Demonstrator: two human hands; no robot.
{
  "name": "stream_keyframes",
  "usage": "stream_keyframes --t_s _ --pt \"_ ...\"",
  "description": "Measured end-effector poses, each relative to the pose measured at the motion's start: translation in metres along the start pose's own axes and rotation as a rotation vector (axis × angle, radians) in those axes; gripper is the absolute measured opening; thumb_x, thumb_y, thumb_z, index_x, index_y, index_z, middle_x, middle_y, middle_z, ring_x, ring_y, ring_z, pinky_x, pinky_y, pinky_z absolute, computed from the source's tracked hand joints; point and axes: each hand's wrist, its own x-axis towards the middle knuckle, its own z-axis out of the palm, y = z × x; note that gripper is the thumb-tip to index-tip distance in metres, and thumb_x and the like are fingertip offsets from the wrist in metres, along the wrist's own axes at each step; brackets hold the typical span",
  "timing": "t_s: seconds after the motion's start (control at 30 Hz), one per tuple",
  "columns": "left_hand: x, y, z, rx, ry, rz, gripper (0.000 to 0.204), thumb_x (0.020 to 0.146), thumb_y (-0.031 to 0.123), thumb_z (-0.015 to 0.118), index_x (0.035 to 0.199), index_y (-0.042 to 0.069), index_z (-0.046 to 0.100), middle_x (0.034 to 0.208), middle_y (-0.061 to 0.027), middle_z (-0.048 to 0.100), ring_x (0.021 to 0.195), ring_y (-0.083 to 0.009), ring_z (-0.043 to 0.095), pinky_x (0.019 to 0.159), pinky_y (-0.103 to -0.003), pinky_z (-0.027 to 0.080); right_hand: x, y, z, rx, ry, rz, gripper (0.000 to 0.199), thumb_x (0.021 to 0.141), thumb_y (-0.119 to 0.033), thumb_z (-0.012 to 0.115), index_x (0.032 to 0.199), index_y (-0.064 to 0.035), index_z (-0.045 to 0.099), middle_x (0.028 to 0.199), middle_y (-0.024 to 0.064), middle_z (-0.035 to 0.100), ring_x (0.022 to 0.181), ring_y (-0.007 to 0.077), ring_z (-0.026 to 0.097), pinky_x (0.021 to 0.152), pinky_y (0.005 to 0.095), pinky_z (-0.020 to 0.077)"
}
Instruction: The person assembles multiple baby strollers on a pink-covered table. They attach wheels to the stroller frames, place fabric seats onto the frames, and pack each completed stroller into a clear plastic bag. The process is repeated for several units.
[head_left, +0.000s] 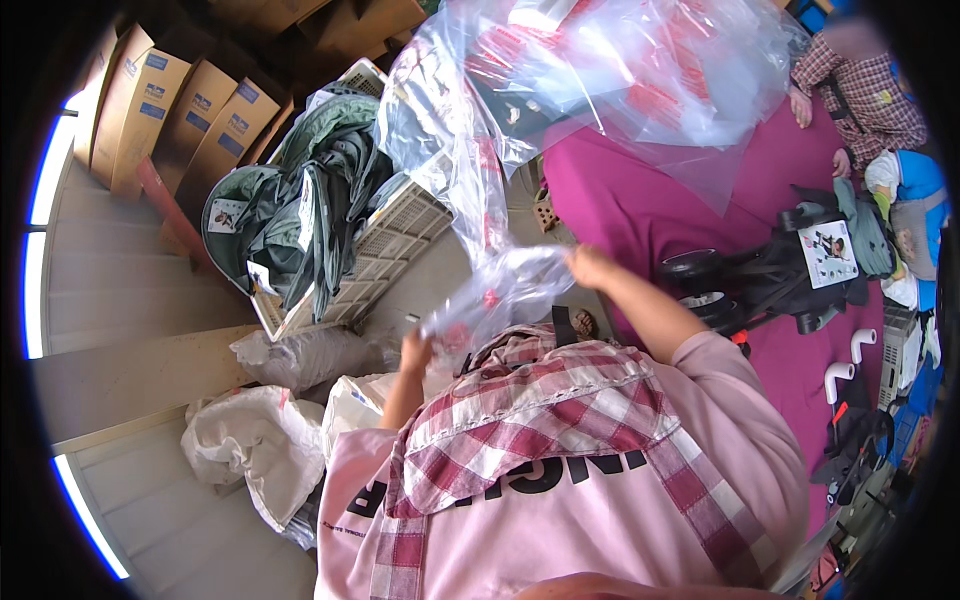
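Observation:
A clear plastic bag (pixel 515 285) with red print is stretched between my two hands in front of my chest. My left hand (pixel 416 348) is closed on its lower left side, and my right hand (pixel 592 267) grips its upper right edge. From the held part, a long strip of the same clear film runs up toward a heap of clear plastic bags (pixel 640 70) on the magenta-covered table (pixel 610 180). Left of that film, a cream plastic crate (pixel 400 235) is piled with dark green fabric pieces (pixel 320 195) carrying picture tags.
Cardboard boxes (pixel 140 115) stand at the far left. White sacks (pixel 255 440) lie left of me. A folded black stroller frame (pixel 760 280) and white curved handles (pixel 840 380) rest on the table at right. Another person in a checked shirt (pixel 865 90) is at the far right.

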Motion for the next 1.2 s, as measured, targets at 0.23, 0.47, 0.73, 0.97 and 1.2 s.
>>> stream_keyframes --t_s 0.23,0.47,0.73,0.97,1.2 --pt "-0.034 0.312 -0.051 -0.003 0.66 1.516 0.047 0.091 -0.008 0.052 0.136 0.003 0.042 0.131 -0.0212 0.053 0.107 -0.0318 0.059 0.095 -0.038 0.049 -0.076 -0.066 -0.198 1.199 1.193 -0.375 0.039 0.101 -0.013 0.05 0.139 -0.0028 0.049 0.134 0.0199 0.058 0.105 0.032 0.067 0.085 0.0431 0.0558" --pt "0.051 0.056 0.01 0.643 -0.17 0.45 0.02 0.092 0.017 0.054 0.095 0.01 0.073 0.094 -0.0243 0.072 0.1 -0.0406 0.068 0.087 -0.049 0.052 -0.065 -0.03 0.023 -0.174 0.482 -0.384 0.047 0.093 -0.007 0.049 0.14 -0.0054 0.052 0.131 0.0245 0.057 0.114 0.0431 0.058 0.099 0.0475 0.048" --pt "0.149 0.046 -0.085 0.311 0.082 0.564 0.026 0.074 -0.002 0.06 0.093 0.006 0.076 0.089 -0.0176 0.072 0.087 -0.0302 0.07 0.077 -0.038 0.056 0.089 -0.004 0.002 0.42 -0.443 0.263 0.031 0.098 -0.028 0.057 0.11 -0.0021 0.067 0.08 0.0136 0.07 0.064 0.0259 0.069 0.056 0.04 0.0562" --pt "-0.113 0.322 -0.376 0.166 1.906 1.375 0.026 0.097 0.018 0.056 0.103 -0.005 0.066 0.1 -0.0169 0.067 0.088 -0.0318 0.063 0.079 -0.042 0.053 -0.062 -0.483 -0.286 0.395 1.72 -1.572 0.031 0.093 -0.017 0.058 0.122 -0.0066 0.062 0.112 0.0136 0.064 0.107 0.0299 0.059 0.089 0.0424 0.0446" --pt "0.111 0.081 -0.282 0.285 0.653 0.688 0.024 0.08 0.0 0.056 0.095 0.001 0.075 0.088 -0.016 0.074 0.083 -0.0274 0.07 0.079 -0.037 0.053 0.078 -0.277 -0.05 -0.574 0.353 -0.586 0.051 0.09 -0.015 0.055 0.141 -0.0114 0.055 0.151 0.0144 0.046 0.143 0.0298 0.04 0.113 0.0522 0.0353"
